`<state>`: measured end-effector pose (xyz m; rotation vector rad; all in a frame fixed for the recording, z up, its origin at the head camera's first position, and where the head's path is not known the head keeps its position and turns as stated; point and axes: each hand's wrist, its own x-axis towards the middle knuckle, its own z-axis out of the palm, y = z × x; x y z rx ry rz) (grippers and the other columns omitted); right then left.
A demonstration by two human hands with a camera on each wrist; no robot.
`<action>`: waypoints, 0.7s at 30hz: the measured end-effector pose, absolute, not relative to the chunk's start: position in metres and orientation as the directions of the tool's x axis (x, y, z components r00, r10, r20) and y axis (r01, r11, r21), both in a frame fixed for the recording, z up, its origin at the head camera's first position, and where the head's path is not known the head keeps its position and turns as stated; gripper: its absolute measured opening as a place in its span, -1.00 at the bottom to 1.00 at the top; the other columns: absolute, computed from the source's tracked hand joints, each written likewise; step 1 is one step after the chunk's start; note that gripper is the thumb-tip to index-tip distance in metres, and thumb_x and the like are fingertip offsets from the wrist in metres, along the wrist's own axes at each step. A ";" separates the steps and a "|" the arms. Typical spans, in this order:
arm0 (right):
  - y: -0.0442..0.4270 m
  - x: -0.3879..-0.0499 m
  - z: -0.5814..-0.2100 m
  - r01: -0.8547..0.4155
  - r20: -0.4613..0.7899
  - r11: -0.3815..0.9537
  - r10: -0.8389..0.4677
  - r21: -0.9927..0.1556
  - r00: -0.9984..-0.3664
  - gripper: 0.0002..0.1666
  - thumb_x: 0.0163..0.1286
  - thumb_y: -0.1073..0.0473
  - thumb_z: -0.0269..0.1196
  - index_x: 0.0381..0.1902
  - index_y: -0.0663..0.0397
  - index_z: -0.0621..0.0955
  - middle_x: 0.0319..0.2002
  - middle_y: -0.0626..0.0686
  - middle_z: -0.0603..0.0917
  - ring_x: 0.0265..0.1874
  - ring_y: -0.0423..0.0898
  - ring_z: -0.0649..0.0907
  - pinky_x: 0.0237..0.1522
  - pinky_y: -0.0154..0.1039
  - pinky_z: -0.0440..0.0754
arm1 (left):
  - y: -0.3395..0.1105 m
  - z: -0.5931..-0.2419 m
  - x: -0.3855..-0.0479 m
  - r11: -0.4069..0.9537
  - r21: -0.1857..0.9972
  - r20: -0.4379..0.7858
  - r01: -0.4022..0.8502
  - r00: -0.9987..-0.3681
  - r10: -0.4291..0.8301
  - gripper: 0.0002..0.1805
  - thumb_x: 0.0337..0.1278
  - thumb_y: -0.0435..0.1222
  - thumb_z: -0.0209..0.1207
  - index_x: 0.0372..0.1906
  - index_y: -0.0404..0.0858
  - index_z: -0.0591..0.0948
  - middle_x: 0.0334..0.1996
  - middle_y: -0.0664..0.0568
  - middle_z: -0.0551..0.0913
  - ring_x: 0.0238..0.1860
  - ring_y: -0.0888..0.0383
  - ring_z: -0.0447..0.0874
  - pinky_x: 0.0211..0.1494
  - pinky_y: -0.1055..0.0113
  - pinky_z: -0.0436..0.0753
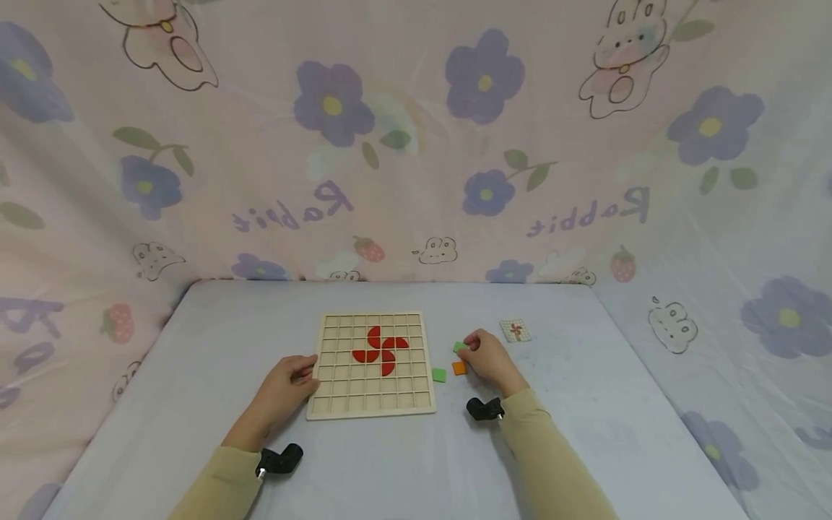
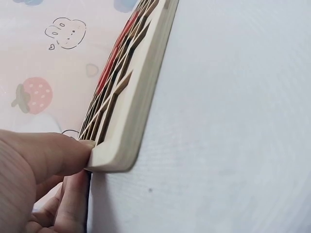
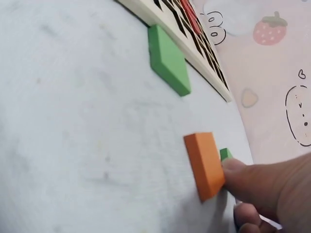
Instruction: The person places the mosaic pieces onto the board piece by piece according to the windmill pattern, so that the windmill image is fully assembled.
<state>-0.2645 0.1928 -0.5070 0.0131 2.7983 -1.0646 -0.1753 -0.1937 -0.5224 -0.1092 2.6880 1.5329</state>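
Note:
A square wooden grid board (image 1: 406,399) lies on the table, with several red quarter-circle pieces (image 1: 367,356) set as a pinwheel near its middle. My left hand (image 1: 282,390) grips the board's left edge; in the left wrist view the thumb (image 2: 65,153) presses by one corner. Right of the board, my right hand (image 1: 489,359) pinches a green square tile (image 1: 458,347), mostly hidden behind the thumb in the right wrist view. Just nearer lies an orange square tile (image 3: 208,162), close to that thumb. Another green tile (image 3: 168,63) lies beside the board's right edge.
A small picture card (image 1: 516,331) showing a red pinwheel on a grid lies beyond the right hand. The white-covered table (image 1: 572,448) meets a patterned cloth (image 1: 416,159) at the back and sides. Black wrist-camera mounts (image 1: 281,458) stick out from both sleeves.

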 end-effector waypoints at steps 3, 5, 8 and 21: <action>0.192 -0.265 -0.504 0.055 -0.142 0.758 -0.051 -0.650 -0.989 -0.71 0.32 0.14 0.30 -0.10 0.19 0.52 -0.25 0.07 0.52 -0.31 -0.03 0.50 -0.27 -0.16 0.50 | -0.193 -0.522 -0.176 0.502 0.861 -0.067 -0.077 -0.997 -0.038 -0.45 0.17 -0.43 0.23 0.29 -0.42 0.43 0.16 -0.21 0.40 0.10 0.00 0.46 0.10 0.35 0.56; 0.191 -0.264 -0.503 0.051 -0.142 0.760 -0.054 -0.648 -0.988 -0.72 0.33 0.16 0.29 -0.11 0.20 0.52 -0.26 0.08 0.52 -0.31 -0.03 0.50 -0.28 -0.16 0.50 | -0.193 -0.522 -0.176 0.499 0.863 -0.068 -0.078 -0.997 -0.039 -0.44 0.16 -0.43 0.23 0.29 -0.42 0.44 0.16 -0.21 0.40 0.09 0.00 0.45 0.09 0.38 0.55; 0.191 -0.264 -0.503 0.038 -0.137 0.762 -0.067 -0.647 -0.988 -0.73 0.33 0.17 0.29 -0.12 0.19 0.50 -0.26 0.08 0.51 -0.31 -0.02 0.49 -0.26 -0.17 0.49 | -0.194 -0.522 -0.175 0.494 0.865 -0.073 -0.084 -0.996 -0.042 -0.43 0.16 -0.42 0.24 0.29 -0.42 0.43 0.16 -0.20 0.39 0.09 -0.01 0.46 0.07 0.41 0.55; 0.194 -0.266 -0.506 0.001 -0.106 0.745 -0.093 -0.667 -0.990 -0.75 0.34 0.14 0.28 -0.14 0.09 0.46 -0.31 0.04 0.52 -0.37 -0.05 0.49 -0.32 -0.19 0.47 | -0.195 -0.524 -0.177 0.472 0.877 -0.071 -0.085 -0.996 -0.048 -0.44 0.15 -0.43 0.24 0.28 -0.41 0.44 0.15 -0.19 0.40 0.08 0.01 0.45 0.05 0.46 0.54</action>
